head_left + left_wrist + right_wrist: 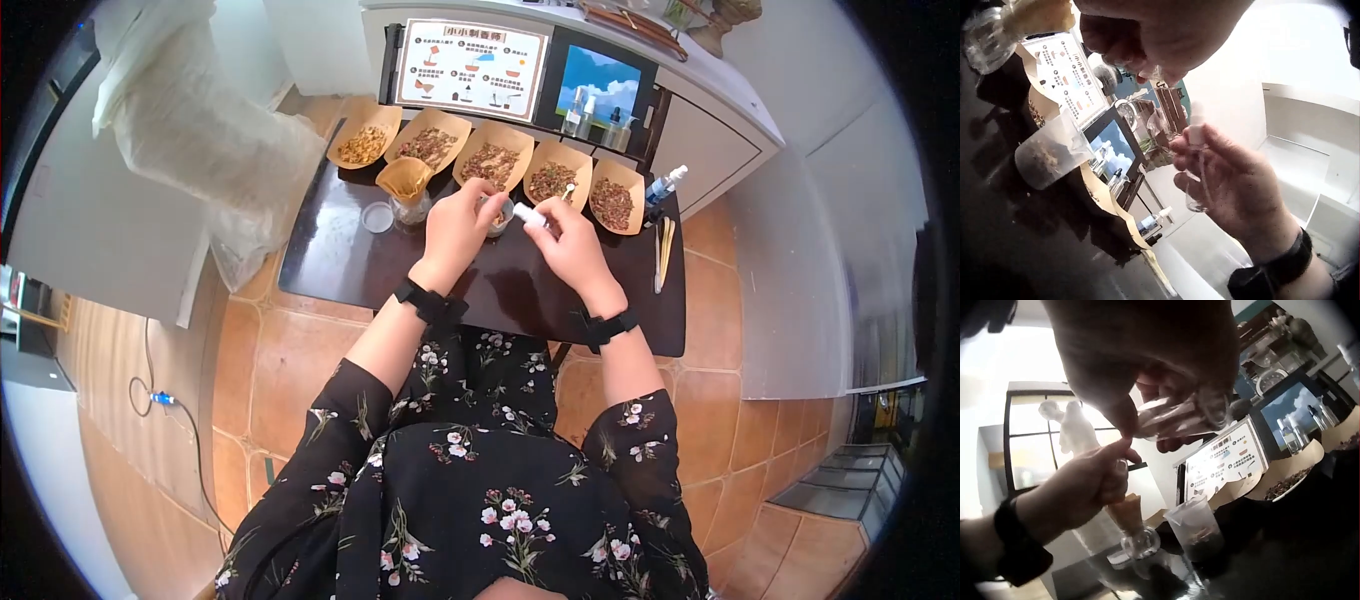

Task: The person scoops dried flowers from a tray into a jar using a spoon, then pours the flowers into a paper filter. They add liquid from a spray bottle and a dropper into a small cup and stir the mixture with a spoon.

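Observation:
My right hand (572, 250) grips a small clear spray bottle (1197, 181) with a white top (528, 215). In the right wrist view the bottle's clear body (1179, 419) lies tilted in the fingers. My left hand (462, 225) is close by on the left, its fingertips pinching a small clear cap (1157, 72), partly hidden by the fingers. Below and between both hands stands a translucent plastic cup (1050, 150) with dried plant bits at its bottom. Left of it, a brown paper filter (405, 180) sits in a glass carafe (410, 212).
Several paper trays of dried plant bits, among them a leftmost tray (363, 145), line the back of the dark table (420, 290). A clear round lid (377, 217) lies at left. Behind stand an instruction sheet (470, 70) and small bottles (588, 115); sticks (664, 255) lie at right.

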Tool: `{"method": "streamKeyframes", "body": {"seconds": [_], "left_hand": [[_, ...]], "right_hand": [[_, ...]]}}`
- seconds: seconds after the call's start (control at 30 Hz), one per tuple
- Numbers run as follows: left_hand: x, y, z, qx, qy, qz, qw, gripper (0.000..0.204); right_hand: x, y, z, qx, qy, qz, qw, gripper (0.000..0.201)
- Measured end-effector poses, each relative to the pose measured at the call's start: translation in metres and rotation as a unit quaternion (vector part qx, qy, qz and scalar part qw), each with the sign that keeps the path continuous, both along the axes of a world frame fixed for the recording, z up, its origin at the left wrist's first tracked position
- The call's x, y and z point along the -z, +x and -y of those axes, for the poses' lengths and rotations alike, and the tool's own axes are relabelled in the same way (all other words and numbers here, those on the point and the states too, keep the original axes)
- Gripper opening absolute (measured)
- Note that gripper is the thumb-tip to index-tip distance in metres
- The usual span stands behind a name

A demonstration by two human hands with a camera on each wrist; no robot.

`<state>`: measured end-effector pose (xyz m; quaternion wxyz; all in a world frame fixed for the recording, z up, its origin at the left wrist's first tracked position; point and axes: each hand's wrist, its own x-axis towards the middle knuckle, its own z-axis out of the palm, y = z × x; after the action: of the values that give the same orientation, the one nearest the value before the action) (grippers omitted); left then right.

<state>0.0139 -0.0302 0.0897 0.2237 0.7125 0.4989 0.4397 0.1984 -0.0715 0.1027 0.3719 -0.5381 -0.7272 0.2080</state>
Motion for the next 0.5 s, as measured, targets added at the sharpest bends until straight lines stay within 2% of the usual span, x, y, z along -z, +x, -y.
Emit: {"method": "streamKeyframes", "body": {"seconds": [0.03, 0.07, 0.1, 0.13, 0.17, 0.2, 0.23, 0.3, 0.4, 0.5], "left_hand": [[0.003, -0.001, -0.002, -0.001, -0.001, 0.000, 1.000, 0.022], [0.005, -0.001, -0.004, -0.007, 0.016, -0.004, 1.000, 0.021], [0.007, -0.001, -0.006, -0.012, 0.032, -0.008, 0.999, 0.021], [0.009, 0.000, -0.007, -0.012, 0.031, -0.007, 0.999, 0.021], [0.008, 0.001, -0.008, 0.007, 0.059, -0.058, 0.997, 0.021], [0.008, 0.002, -0.009, 0.026, 0.086, -0.108, 0.990, 0.021], [0.008, 0.003, -0.011, 0.024, 0.085, -0.108, 0.990, 0.021], [0.006, 0.005, -0.013, 0.045, 0.123, -0.199, 0.971, 0.022], [-0.007, 0.004, -0.011, 0.048, 0.142, -0.255, 0.955, 0.025], [-0.011, 0.003, -0.012, 0.054, 0.141, -0.264, 0.953, 0.026]], "right_hand": [[0.001, 0.001, 0.000, 0.007, -0.036, -0.090, 0.995, 0.016], [0.001, 0.000, -0.001, 0.007, -0.036, -0.090, 0.995, 0.016], [0.000, 0.000, 0.000, -0.035, -0.067, -0.201, 0.977, 0.019], [-0.001, -0.001, -0.001, -0.076, -0.098, -0.309, 0.943, 0.022], [-0.001, -0.001, -0.001, -0.117, -0.128, -0.412, 0.895, 0.025], [-0.001, 0.000, -0.003, -0.132, -0.140, -0.433, 0.881, 0.031], [-0.003, -0.001, -0.002, -0.134, -0.142, -0.432, 0.880, 0.031], [-0.011, -0.005, 0.001, -0.149, -0.147, -0.495, 0.843, 0.031], [-0.014, -0.003, 0.003, -0.159, -0.159, -0.523, 0.822, 0.035], [-0.019, -0.004, 0.007, -0.149, -0.174, -0.550, 0.803, 0.037]]}}
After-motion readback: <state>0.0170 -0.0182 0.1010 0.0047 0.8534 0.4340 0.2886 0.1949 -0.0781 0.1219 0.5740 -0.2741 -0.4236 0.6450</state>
